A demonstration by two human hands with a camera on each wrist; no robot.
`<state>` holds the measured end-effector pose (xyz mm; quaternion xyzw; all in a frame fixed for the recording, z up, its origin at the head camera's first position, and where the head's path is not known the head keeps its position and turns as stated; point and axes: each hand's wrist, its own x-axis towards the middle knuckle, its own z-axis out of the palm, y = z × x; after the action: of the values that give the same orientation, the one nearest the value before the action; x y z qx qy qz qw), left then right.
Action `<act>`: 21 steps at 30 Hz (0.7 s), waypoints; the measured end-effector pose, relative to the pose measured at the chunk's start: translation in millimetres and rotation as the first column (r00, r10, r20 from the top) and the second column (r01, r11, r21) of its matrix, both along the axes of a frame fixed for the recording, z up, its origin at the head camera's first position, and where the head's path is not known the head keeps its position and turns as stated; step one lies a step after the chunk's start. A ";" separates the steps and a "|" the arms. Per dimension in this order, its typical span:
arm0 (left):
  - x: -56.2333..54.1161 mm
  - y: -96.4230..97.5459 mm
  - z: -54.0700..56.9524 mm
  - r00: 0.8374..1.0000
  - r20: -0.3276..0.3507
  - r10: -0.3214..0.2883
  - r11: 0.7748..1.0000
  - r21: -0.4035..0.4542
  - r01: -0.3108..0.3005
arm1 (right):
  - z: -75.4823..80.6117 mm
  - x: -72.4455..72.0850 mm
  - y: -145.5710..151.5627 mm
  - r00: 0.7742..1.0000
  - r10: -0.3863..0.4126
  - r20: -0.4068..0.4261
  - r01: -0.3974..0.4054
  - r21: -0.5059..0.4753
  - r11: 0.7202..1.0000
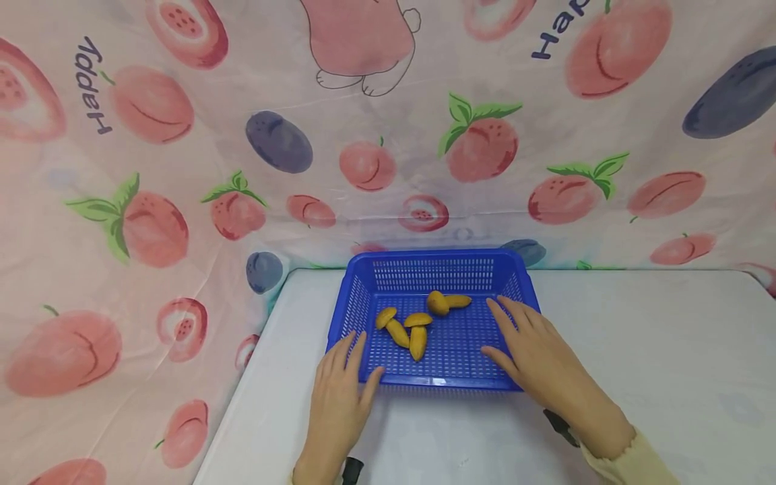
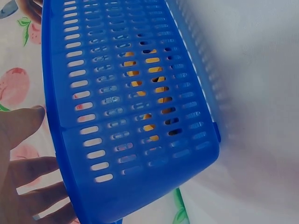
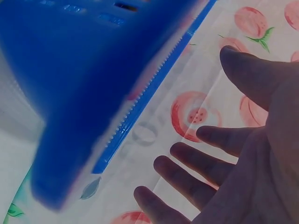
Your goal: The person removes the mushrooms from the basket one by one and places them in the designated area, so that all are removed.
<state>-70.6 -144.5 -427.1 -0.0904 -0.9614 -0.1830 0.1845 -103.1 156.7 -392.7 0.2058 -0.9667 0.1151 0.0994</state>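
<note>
A blue plastic basket (image 1: 439,382) with slotted walls stands on the white table. Inside it lie three yellow mushrooms: one at the left (image 1: 394,328), one beside it (image 1: 418,335) with its stem toward me, and one farther back (image 1: 447,303) on its side. Over the basket's front left corner is my left hand (image 1: 341,387), fingers spread; in the left wrist view its fingertips are right at the rim. My right hand (image 1: 542,353) hovers by the front right corner, fingers extended and thumb apart. Neither hand holds anything.
The white table (image 1: 655,350) extends to both sides of the basket. Behind it and along the left hangs a pink cloth (image 1: 376,121) printed with fruit, close to the basket's back rim. Dark straps (image 1: 561,428) circle the wrists.
</note>
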 end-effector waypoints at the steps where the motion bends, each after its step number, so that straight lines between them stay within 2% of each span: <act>1: -0.3 -0.5 0.2 1.000 -0.005 -0.001 1.000 0.003 0.001 | 0.3 -1.1 0.0 1.000 0.003 -0.001 -0.003 0.001 1.000; 9: -2.5 -3.8 0.4 0.999 -0.050 0.000 1.000 0.018 0.001 | 2.8 -7.5 -0.5 1.000 0.021 0.004 -0.021 -0.001 1.000; 21: -5.7 -7.2 -3.7 0.998 -0.068 0.001 0.999 0.036 0.001 | 3.2 -13.5 -1.5 0.999 0.051 -0.017 -0.051 0.004 0.999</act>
<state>-76.3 -151.7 -430.8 -0.0932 -0.9512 -0.1970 0.2187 -116.6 155.2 -389.5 0.2315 -0.9605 0.1139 0.1041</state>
